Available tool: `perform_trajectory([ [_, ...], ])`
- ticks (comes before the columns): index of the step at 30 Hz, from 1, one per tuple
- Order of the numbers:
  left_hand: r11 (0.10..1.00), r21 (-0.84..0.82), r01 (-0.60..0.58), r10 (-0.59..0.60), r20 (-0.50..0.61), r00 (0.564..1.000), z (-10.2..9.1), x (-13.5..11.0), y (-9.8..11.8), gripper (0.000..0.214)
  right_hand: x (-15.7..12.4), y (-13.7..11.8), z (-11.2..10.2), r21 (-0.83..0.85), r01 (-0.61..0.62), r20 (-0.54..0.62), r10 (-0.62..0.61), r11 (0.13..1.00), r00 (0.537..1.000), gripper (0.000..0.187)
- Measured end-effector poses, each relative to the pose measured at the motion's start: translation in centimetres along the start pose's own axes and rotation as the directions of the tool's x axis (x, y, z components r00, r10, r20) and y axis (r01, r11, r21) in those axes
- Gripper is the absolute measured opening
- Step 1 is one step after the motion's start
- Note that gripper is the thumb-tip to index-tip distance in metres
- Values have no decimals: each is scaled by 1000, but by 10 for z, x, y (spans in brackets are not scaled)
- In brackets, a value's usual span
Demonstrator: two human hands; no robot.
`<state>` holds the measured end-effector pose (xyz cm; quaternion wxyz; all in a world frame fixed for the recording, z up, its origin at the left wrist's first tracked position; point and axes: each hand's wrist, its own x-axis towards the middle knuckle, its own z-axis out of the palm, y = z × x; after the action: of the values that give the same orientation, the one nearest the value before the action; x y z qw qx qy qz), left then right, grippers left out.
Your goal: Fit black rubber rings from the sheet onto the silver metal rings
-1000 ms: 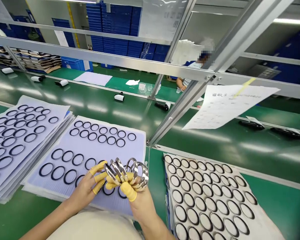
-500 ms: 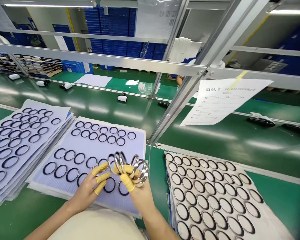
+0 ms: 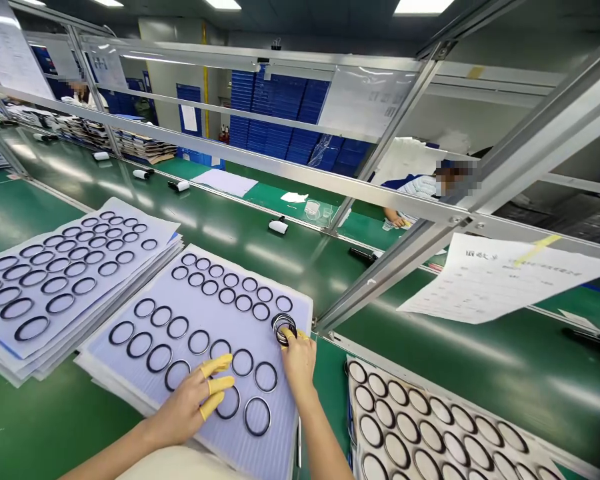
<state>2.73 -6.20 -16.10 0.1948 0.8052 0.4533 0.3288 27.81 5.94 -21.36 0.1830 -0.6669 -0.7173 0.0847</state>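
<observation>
In my right hand point(image 3: 299, 360), yellow finger cots cover the fingertips, which are closed on a small bunch of overlapping shiny metal rings point(image 3: 280, 319). That hand is low at the right edge of a pale sheet point(image 3: 200, 313), beside the end of a row of dark-rimmed rings. My left hand point(image 3: 190, 400), also in yellow cots, hovers over the lower rows with its fingers stretched and apart. Nothing shows in it; it hides part of some rings. A loose ring point(image 3: 245, 417) lies to its right on the sheet.
A stack of pale sheets bearing rings point(image 3: 163, 232) stands to the left. At the lower right is a brownish sheet point(image 3: 537, 460) covered with rings. An aluminium post point(image 3: 350, 297) and a hanging paper point(image 3: 480, 287) stand ahead. A co-worker point(image 3: 415, 190) is across the bench.
My right hand, with the rings, has come down to the sheet's far right side from above its lower part. My left hand stays near the lower rows. The view has turned up and tilted.
</observation>
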Motion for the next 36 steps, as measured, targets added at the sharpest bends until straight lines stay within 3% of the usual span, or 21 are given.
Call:
perform_trajectory([
  [8,999,-25,29,-29,12,1000,2,-7,-14,34,0,14,13,-205,77,-20,-82,976,996,46],
  [13,996,-63,56,-52,71,996,7,-5,-16,33,6,17,14,-257,154,-36,-169,954,985,46],
  [17,993,-100,66,-56,93,994,7,-6,-20,35,9,20,16,-284,125,-118,-164,951,979,40],
  [25,985,-125,122,-114,65,991,-1,-18,-33,30,-31,41,18,-214,284,-121,-314,935,942,28],
  [30,986,-132,102,-91,84,992,6,-23,-37,27,-46,53,14,-160,251,-205,-281,955,938,39],
  [36,989,-140,56,-39,118,992,13,-23,-34,26,-55,44,17,-120,210,-263,-235,970,936,47],
])
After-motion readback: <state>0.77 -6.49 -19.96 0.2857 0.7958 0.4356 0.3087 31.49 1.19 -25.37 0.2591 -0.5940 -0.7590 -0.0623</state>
